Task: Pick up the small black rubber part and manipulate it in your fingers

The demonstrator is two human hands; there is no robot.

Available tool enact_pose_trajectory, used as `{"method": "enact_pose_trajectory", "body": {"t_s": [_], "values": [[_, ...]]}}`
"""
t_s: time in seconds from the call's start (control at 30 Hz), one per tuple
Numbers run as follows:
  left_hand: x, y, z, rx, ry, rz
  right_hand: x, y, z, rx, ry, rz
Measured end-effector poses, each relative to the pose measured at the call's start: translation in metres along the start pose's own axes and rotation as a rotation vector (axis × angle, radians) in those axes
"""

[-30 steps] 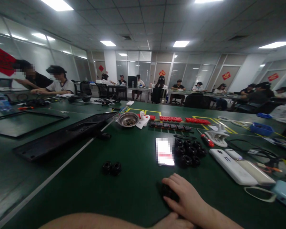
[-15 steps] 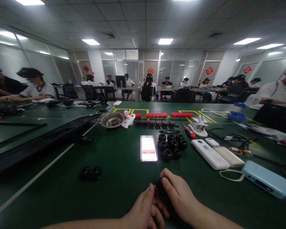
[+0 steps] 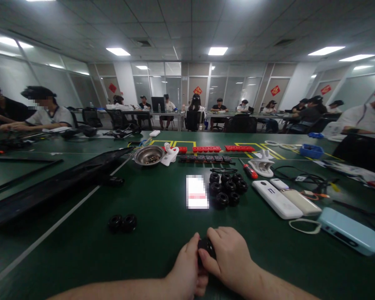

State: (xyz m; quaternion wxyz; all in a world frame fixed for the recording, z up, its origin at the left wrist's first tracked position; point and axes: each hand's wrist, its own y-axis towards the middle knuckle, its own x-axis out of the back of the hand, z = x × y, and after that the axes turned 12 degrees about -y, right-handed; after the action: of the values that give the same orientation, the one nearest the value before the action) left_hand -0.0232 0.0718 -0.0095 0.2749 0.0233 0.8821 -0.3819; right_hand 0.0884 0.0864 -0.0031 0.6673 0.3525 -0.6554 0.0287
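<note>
"Green bench (image 3: 156, 258) in a big bright room! What's being held?"

"A small black piece (image 3: 208, 246). It's near the front edge, between the left hand (image 3: 186, 264) and the right hand (image 3: 229, 252). Both are closed on it, and the right one curls over the top. Fingers hide most of it."

"So what step is this?"

"Looks like working on that one piece with both hands. I can't tell if they turn it, press it or just hold it."

"And the next move?"

"I think it needs a firm grip, so nothing slips."

"What's around?"

"Two black rings (image 3: 130, 223) sit off to the left, side by side. Ahead is a bright screen (image 3: 197, 191), with a bunch of black rings (image 3: 228, 186) just right of it. Farther back are a metal bowl (image 3: 137, 152) and red strips (image 3: 206, 148)."
</note>
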Motion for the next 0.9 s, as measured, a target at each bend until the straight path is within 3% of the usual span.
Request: {"method": "enact_pose_trajectory", "body": {"t_s": [0.1, 0.17, 0.23, 0.37, 0.43, 0.5, 0.63, 0.73, 0.9], "values": [[-0.001, -0.006, -0.008, 0.179, -0.014, -0.015, -0.002, 0.0, 0.001, 0.03, 0.053, -0.017], [0.0, -0.005, -0.011, 0.141, 0.012, -0.003, 0.0, 0.003, 0.001, -0.077, 0.158, 0.095], [0.002, -0.002, -0.014, -0.069, 0.106, -0.021, 0.0, 0.007, -0.001, -0.246, 0.38, 0.255], [0.009, 0.005, -0.024, -0.728, 0.587, 0.061, -0.006, 0.015, -0.007, -0.579, 0.99, 0.481], [0.013, 0.006, -0.028, -0.897, 0.853, 0.127, -0.011, 0.017, -0.01, -0.669, 1.107, 0.528], [0.015, 0.005, -0.031, -0.961, 1.041, 0.17, -0.013, 0.018, -0.01, -0.692, 1.12, 0.546], [0.015, 0.003, -0.032, -1.059, 1.207, 0.159, -0.01, 0.018, -0.006, -0.673, 1.153, 0.522], [0.013, 0.001, -0.033, -1.08, 1.233, 0.152, -0.008, 0.016, -0.001, -0.58, 1.118, 0.372], [0.01, 0.002, -0.028, -1.064, 0.888, 0.196, -0.007, 0.013, 0.004, -0.45, 0.895, 0.133]]}}
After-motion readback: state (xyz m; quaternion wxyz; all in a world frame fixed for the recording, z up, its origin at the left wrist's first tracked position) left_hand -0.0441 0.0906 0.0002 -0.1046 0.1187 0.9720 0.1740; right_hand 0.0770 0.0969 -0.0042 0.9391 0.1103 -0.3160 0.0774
